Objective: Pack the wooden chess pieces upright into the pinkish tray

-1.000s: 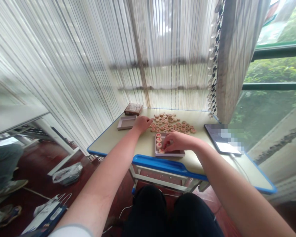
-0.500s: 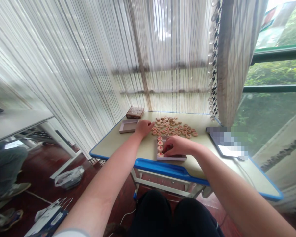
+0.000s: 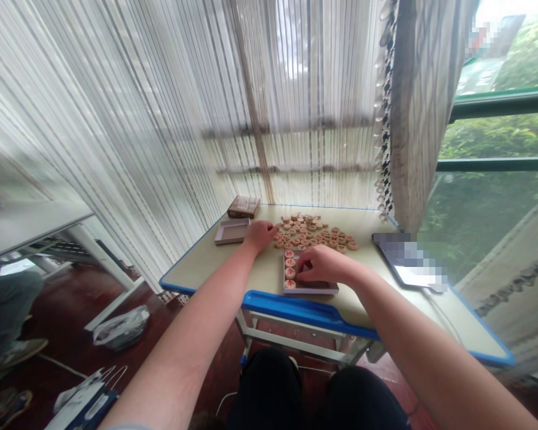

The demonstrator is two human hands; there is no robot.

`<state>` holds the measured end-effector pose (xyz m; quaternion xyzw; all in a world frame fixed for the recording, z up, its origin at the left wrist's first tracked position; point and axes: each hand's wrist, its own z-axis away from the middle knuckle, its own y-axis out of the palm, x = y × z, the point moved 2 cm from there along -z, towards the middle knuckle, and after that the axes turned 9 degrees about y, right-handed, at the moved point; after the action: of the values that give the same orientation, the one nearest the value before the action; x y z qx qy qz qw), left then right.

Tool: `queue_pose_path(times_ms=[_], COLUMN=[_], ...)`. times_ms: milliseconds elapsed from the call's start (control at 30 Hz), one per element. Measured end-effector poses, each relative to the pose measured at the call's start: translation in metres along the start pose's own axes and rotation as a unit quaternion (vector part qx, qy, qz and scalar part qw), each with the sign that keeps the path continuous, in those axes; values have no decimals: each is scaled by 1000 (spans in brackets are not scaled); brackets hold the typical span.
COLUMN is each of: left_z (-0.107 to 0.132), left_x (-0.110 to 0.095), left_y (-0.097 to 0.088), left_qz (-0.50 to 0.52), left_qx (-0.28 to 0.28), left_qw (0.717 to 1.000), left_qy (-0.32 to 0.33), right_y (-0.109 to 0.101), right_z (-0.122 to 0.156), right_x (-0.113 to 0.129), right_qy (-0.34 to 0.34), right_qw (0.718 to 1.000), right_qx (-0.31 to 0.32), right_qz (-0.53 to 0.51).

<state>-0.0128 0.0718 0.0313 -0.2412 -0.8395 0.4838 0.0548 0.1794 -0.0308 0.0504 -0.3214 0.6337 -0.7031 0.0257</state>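
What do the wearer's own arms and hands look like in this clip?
Both the left hand and the right hand are without gloves, and no watch, bracelet or cable shows at either wrist. The forearms are uncovered. A sliver of pale grey fabric sleeve edge shows on the left arm; no sleeve shows on the right.

Striped sheer curtains hang beside a green window frame. A flat device, perhaps a tablet, trails a pale cable. A plastic bag lies on the red floor.
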Motion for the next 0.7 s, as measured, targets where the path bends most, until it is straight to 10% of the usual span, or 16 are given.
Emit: queue_pose_path(times_ms=[700], left_z=[0], left_x=[11], left_y=[-5], left_qz=[-18], left_qx=[-81], left_qw=[991], left_qy=[-104], right_y=[-5], right_z=[0], right_x=[-1], right_qy=[-12], right_qw=[998], right_qx=[-51], right_qz=[-43])
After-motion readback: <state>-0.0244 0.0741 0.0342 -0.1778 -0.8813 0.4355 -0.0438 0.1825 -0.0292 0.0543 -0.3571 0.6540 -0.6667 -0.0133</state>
